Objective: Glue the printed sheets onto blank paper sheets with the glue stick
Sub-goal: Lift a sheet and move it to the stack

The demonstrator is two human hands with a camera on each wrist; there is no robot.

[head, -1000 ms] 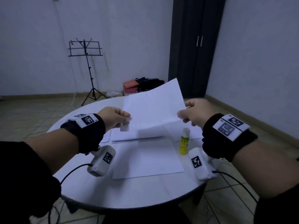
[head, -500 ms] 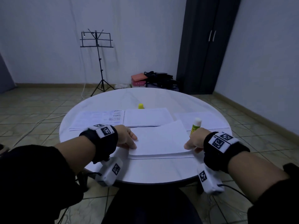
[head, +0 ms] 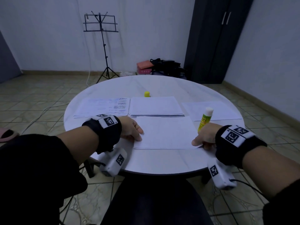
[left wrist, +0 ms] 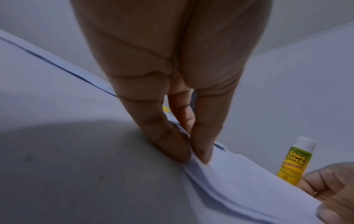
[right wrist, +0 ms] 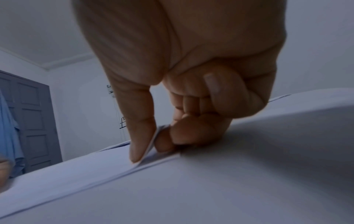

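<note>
Table, round, white: near edge hidden by your forearms. Top sheet, face blank, lies near you on another sheet; your left hand pinches its left edge, your right hand its right corner. Printed sheet, writing too small to read. Glue stick, upright beside your right hand, labelled "Glue Stick"; base hidden.

The sheet under the hands is thin matt white paper. The glue stick is smooth plastic with a glossy yellow printed label (its cap too looks like plastic). The round table has a smooth, pale, slightly shiny top.
</note>
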